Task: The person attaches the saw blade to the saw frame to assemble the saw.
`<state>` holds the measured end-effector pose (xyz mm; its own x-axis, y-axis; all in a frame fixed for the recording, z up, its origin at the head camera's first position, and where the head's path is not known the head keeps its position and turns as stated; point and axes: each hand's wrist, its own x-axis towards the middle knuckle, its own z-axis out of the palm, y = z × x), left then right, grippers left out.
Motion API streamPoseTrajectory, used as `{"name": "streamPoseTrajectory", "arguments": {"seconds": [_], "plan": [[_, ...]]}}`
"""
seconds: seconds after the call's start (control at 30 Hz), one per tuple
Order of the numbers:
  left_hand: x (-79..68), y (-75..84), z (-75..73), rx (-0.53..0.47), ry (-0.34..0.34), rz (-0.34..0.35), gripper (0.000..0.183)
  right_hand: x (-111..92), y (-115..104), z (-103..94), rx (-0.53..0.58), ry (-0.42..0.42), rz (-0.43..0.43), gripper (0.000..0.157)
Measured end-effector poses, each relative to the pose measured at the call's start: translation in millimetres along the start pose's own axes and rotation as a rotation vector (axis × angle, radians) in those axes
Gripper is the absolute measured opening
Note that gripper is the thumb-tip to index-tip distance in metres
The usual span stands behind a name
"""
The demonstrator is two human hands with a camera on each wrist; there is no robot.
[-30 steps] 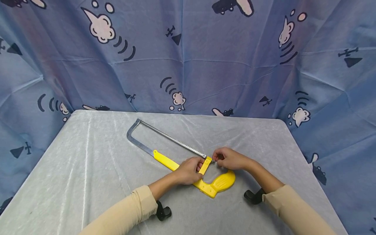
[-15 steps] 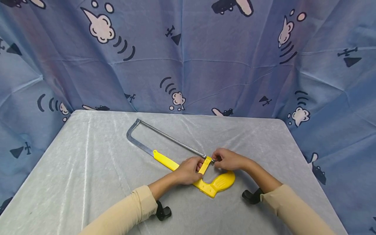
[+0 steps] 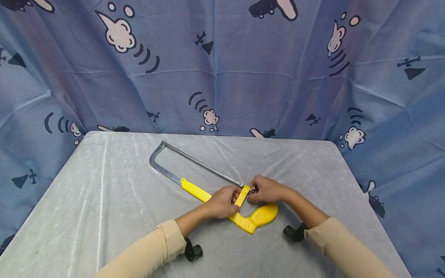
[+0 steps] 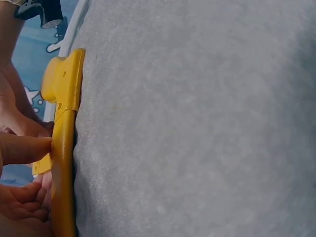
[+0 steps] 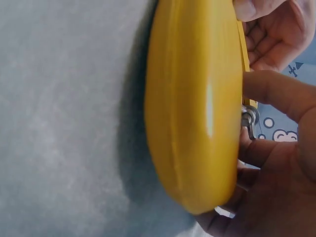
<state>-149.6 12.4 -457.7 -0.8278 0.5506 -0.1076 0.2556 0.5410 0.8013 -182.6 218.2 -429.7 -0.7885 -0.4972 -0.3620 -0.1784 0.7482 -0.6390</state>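
A hacksaw with a yellow handle [image 3: 265, 213] lies on the grey cloth, its blade [image 3: 205, 165] on the far side and its bare metal frame end at the upper left. My left hand [image 3: 222, 202] grips the yellow frame by the upright post [image 3: 242, 196], thumb on the near side and fingers behind. At the post's outer end sits a small metal wing nut [image 5: 249, 117]. My right hand [image 3: 269, 189] has its thumb and curled fingers around this wing nut, just above the handle. In the right wrist view the handle hides some of the fingertips.
The grey cloth [image 3: 104, 200] covers the table, whose far edge meets a blue patterned curtain [image 3: 215, 69]. Black wrist-worn devices stick out below the left forearm [image 3: 193, 251] and the right forearm [image 3: 294, 233].
The right thumb has shifted down toward the near side of the wing nut, and the right forearm has moved slightly left. The left hand and the hacksaw stay in place.
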Motion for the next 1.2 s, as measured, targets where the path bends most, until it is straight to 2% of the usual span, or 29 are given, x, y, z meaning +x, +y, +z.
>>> {"name": "streamPoseTrajectory", "arguments": {"seconds": [0.53, 0.87, 1.07, 1.2], "plan": [[-1.3, 0.0, -0.4, -0.005, 0.013, 0.01, 0.034, 5.0, -5.7, 7.3, -0.088, 0.052, 0.075, 0.019], [-1.5, 0.7, -0.5, 0.001, 0.013, 0.004, 0.033, 5.6, -2.7, 7.4, -0.107, 0.07, 0.016, 0.021], [-1.2, -0.3, -0.3, 0.005, 0.011, 0.0, 0.034, 4.0, -2.8, 5.2, -0.081, 0.066, -0.002, 0.021], [-1.1, -0.6, 0.0, 0.006, 0.005, -0.002, 0.034, 2.7, -0.6, 2.5, -0.047, 0.045, -0.048, 0.017]]}}
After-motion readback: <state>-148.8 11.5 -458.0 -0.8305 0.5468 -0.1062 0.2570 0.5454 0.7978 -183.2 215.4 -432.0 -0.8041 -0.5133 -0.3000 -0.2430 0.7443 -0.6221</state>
